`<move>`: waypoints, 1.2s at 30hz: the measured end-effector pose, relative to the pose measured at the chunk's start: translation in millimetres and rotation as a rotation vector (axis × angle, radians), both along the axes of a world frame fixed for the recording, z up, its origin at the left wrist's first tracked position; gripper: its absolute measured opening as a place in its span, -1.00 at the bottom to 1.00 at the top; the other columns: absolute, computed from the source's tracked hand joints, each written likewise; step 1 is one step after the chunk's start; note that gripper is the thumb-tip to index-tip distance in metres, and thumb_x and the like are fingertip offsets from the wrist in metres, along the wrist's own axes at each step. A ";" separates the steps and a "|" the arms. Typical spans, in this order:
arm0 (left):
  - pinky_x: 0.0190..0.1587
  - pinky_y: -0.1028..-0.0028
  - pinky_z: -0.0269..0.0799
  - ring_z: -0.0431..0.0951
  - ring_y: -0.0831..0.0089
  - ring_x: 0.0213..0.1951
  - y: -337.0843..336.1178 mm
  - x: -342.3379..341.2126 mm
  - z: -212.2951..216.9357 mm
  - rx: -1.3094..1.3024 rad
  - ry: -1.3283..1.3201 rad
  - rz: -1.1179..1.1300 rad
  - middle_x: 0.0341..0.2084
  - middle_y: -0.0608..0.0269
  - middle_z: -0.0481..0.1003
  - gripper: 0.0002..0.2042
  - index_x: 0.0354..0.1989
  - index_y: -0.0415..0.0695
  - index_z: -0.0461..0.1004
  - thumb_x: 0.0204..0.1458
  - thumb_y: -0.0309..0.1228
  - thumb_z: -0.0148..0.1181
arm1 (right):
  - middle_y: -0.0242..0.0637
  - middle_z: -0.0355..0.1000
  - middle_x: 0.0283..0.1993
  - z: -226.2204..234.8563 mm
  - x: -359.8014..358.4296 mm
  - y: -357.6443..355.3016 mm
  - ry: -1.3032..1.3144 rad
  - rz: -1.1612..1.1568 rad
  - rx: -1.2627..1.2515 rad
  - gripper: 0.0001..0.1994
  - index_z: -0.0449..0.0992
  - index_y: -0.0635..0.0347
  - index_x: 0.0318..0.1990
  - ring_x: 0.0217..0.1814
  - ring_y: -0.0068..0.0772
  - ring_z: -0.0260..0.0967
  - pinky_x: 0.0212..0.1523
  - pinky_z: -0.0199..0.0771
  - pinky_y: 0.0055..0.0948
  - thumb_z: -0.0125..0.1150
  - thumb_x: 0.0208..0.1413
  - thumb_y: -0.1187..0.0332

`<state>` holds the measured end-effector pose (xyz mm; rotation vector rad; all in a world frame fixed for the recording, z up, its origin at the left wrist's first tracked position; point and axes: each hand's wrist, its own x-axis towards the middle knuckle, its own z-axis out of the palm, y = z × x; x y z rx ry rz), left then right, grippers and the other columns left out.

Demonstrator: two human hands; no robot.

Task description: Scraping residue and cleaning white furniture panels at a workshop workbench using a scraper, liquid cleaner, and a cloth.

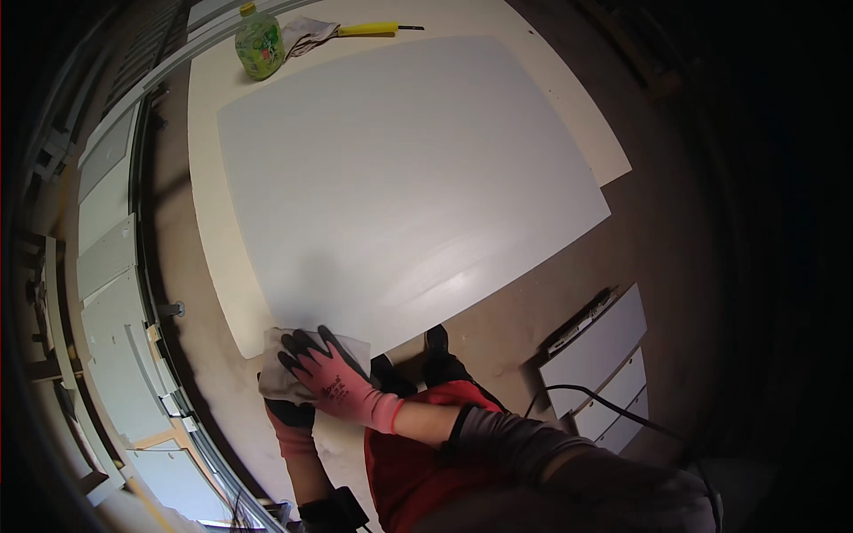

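- Where the near corner of the white panel (400,178) meets the edge of the table (206,222), a pale cloth (277,377) lies bunched and creased; it is thin, soft-looking and off-white, and it spills a little over the table's edge.
- The right hand (330,377), in a pink knit glove with dark grey coated fingers, lies flat on top of the cloth with its fingers spread, pressing rather than clenching.
- The left hand (289,410), gloved the same way, sits under the lower edge of the cloth and is mostly hidden by it; whether it grips the cloth or only props it cannot be told.
- The panel is a large flat rectangular sheet, smooth and matt white, with a faint sheen near the cloth; it covers most of the cream-coloured table beneath it.
- At the far end of the table stands a green plastic bottle (259,43) with a yellow cap, just beside a crumpled grey rag (306,34) and a slim yellow-handled tool (378,29).
- On the floor to the right lies a stack of white panels (600,369), with a black cable (613,404) running across them.
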<state>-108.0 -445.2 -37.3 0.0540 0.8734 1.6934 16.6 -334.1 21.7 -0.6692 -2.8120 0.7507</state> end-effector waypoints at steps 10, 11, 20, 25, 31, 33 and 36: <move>0.11 0.17 0.20 0.31 0.05 0.06 -73.6 -30.5 -23.3 -0.550 0.148 -0.069 0.10 -0.12 0.24 -0.30 0.19 -0.26 0.11 0.12 0.15 -0.27 | 0.03 0.13 0.15 -21.5 176.6 106.0 -0.241 -0.769 0.160 -0.38 0.25 0.21 0.12 0.25 0.12 -0.02 0.30 -0.27 0.08 0.19 -0.15 0.17; 0.14 0.15 0.16 0.28 0.05 0.10 -81.6 -30.9 -27.3 -0.552 0.157 -0.123 0.15 -0.05 0.20 -0.29 0.22 -0.20 0.09 0.10 0.17 -0.28 | 0.04 0.11 0.19 -35.3 220.5 137.5 -0.261 -0.902 0.244 -0.39 0.25 0.24 0.12 0.28 0.14 -0.05 0.31 -0.29 0.06 0.18 -0.13 0.18; 0.03 0.24 0.29 0.40 0.13 -0.05 -103.2 -10.5 -31.2 -0.557 0.129 -0.086 0.01 -0.05 0.33 -0.35 0.14 -0.24 0.18 0.14 0.12 -0.31 | -0.02 0.08 0.25 -53.2 205.7 248.1 -0.406 -1.101 0.334 -0.43 0.16 0.20 0.20 0.32 0.02 -0.06 0.30 -0.23 0.06 0.02 0.05 0.12; 0.03 0.26 0.29 0.40 0.14 -0.06 -115.0 -9.8 -42.7 -0.479 0.063 -0.026 -0.01 -0.07 0.34 -0.38 0.13 -0.28 0.17 0.17 0.07 -0.33 | -0.11 0.11 0.20 -0.8 -4.6 112.7 -0.148 -0.214 0.270 -0.42 0.22 0.14 0.14 0.31 -0.12 -0.05 0.33 -0.27 0.01 0.12 -0.04 0.11; -0.02 0.33 0.31 0.38 0.19 -0.11 -109.3 -6.2 -15.8 -0.522 0.066 0.031 -0.09 -0.02 0.34 -0.47 0.09 -0.30 0.19 0.22 -0.04 -0.37 | -0.20 0.00 0.30 23.5 2.9 25.6 -0.235 0.336 0.139 -0.28 0.05 0.09 0.26 0.36 -0.22 -0.11 0.35 -0.28 0.00 0.12 -0.05 0.06; -0.04 0.34 0.31 0.37 0.21 -0.13 -126.1 -8.0 -26.4 -0.544 0.079 0.047 -0.12 0.00 0.34 -0.49 0.07 -0.30 0.20 0.23 -0.07 -0.37 | -0.20 -0.01 0.30 32.0 21.7 19.7 -0.223 0.410 0.141 -0.26 0.01 0.09 0.28 0.36 -0.22 -0.11 0.35 -0.29 0.00 0.12 -0.05 0.04; -0.05 0.39 0.38 0.47 0.30 -0.14 -151.8 -6.8 -60.6 -0.451 0.227 -0.022 -0.14 0.04 0.43 -0.43 0.07 -0.30 0.25 0.18 0.03 -0.25 | -0.21 0.08 0.24 19.9 17.0 23.0 -0.244 0.431 0.074 -0.35 0.14 0.11 0.21 0.34 -0.19 -0.07 0.34 -0.26 -0.02 0.09 -0.04 0.07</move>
